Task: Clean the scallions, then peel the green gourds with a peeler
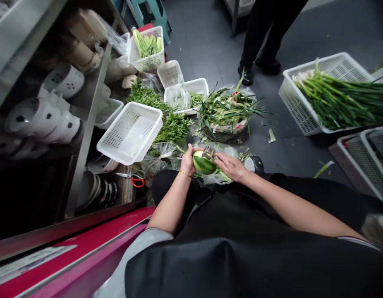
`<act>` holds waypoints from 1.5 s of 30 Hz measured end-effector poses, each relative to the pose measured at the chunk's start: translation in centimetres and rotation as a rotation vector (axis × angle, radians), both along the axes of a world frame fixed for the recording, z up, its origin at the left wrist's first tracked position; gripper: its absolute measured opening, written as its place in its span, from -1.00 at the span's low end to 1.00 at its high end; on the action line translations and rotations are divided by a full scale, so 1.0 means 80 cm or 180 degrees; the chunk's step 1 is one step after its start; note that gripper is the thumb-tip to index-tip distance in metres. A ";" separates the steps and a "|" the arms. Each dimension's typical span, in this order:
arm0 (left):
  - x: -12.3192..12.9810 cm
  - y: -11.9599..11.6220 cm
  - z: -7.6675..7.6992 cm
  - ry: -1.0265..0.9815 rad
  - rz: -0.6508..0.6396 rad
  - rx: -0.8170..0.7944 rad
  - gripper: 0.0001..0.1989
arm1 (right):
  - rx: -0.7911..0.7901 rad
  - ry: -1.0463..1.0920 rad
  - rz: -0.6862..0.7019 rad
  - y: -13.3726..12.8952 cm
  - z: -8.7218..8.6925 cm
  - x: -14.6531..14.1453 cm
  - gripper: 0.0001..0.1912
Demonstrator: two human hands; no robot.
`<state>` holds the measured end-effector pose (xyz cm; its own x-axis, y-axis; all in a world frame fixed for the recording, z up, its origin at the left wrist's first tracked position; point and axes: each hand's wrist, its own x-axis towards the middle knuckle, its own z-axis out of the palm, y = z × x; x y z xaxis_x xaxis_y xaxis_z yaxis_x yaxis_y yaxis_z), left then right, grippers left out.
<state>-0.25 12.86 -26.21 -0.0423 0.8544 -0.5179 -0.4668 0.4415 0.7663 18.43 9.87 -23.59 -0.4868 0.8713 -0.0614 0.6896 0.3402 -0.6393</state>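
Observation:
Over the scraps between my knees, my left hand [187,160] is closed round a green gourd [204,162] with dark and pale strips of skin. My right hand [231,166] is at the gourd's right side, its fingers held together against a small brownish tool [207,152], perhaps a peeler, which lies across the top of the gourd. The fingers partly hide this tool, so its exact kind is unclear. Beneath the gourd are clear plastic bags [221,150] and green trimmings.
An upright white basket [131,132] and leafy greens [174,128] are ahead on the left. Beyond my hands sits a heap of vegetable scraps [225,107]. Red-handled scissors [137,180] lie by the shelf [100,82]. At right, a crate [298,103] holds green stalks; a person's legs [262,37] stand behind.

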 end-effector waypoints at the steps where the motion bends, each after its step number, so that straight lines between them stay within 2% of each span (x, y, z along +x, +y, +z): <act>1: 0.000 0.002 0.000 0.0102 0.0044 0.0042 -0.39 | 0.0064 -0.0394 0.0009 0.002 0.013 -0.008 -0.55; 4: 0.001 0.006 0.002 0.0337 0.0039 0.0141 -0.38 | 0.0001 -0.1446 0.0115 0.002 0.047 -0.037 -0.53; 6: -0.001 0.007 0.002 0.0415 -0.0047 0.0144 -0.36 | 0.0012 -0.1718 0.0178 -0.010 0.051 -0.043 -0.52; 9: -0.008 0.008 -0.002 0.0469 0.0026 0.0064 -0.32 | 0.0052 -0.1833 0.0154 -0.047 0.030 -0.011 -0.48; 11: -0.015 0.010 -0.006 0.0421 0.0145 0.0035 -0.29 | -0.0144 -0.1952 0.0161 -0.073 0.011 0.026 -0.49; 13: -0.020 0.012 -0.008 0.0362 0.0154 0.0040 -0.26 | -0.0313 -0.1974 0.0096 -0.085 0.003 0.056 -0.50; 16: -0.021 0.011 -0.008 0.0367 -0.0065 -0.0010 -0.20 | -0.0163 -0.1604 -0.0083 -0.068 0.019 0.060 -0.53; 19: -0.016 0.007 -0.003 0.0308 -0.0356 0.0021 -0.19 | -0.0007 -0.1097 0.0000 -0.032 0.049 0.024 -0.56; 21: -0.014 0.006 -0.001 0.0288 -0.0409 0.0154 -0.22 | -0.0053 -0.1052 0.0127 -0.021 0.058 0.003 -0.54; 24: -0.017 0.007 -0.001 0.0441 -0.0241 0.0185 -0.24 | -0.0181 -0.1348 0.0194 -0.045 0.040 0.010 -0.52; 28: -0.029 0.013 -0.007 0.0423 0.0064 0.0123 -0.21 | -0.0602 -0.1752 0.0172 -0.096 -0.006 0.078 -0.57; 29: -0.031 0.015 -0.008 0.0391 0.0094 0.0132 -0.20 | -0.0635 -0.1773 0.0073 -0.099 -0.011 0.092 -0.57; 31: -0.031 0.016 -0.010 0.0361 0.0060 0.0097 -0.20 | -0.0437 -0.1569 -0.0160 -0.091 -0.008 0.100 -0.56; 33: -0.028 0.015 -0.012 0.0343 -0.0037 -0.0021 -0.19 | -0.0083 -0.1181 -0.0220 -0.071 0.010 0.080 -0.54; 35: -0.024 0.014 -0.014 0.0295 -0.0144 -0.0103 -0.17 | 0.0078 -0.0960 -0.0043 -0.051 0.032 0.045 -0.52; 37: -0.021 0.013 -0.017 0.0258 -0.0230 -0.0105 -0.17 | 0.0057 -0.1070 0.0139 -0.038 0.048 0.010 -0.50; 39: -0.021 0.012 -0.021 0.0246 -0.0294 -0.0083 -0.19 | -0.0001 -0.1293 0.0193 -0.034 0.052 -0.009 -0.48; 41: -0.022 0.010 -0.023 0.0212 -0.0391 -0.0098 -0.20 | -0.0040 -0.1408 0.0151 -0.034 0.049 -0.011 -0.48; 45: -0.021 0.008 -0.020 0.0084 -0.0570 -0.0164 -0.22 | -0.0021 -0.1237 0.0170 -0.035 0.043 0.010 -0.50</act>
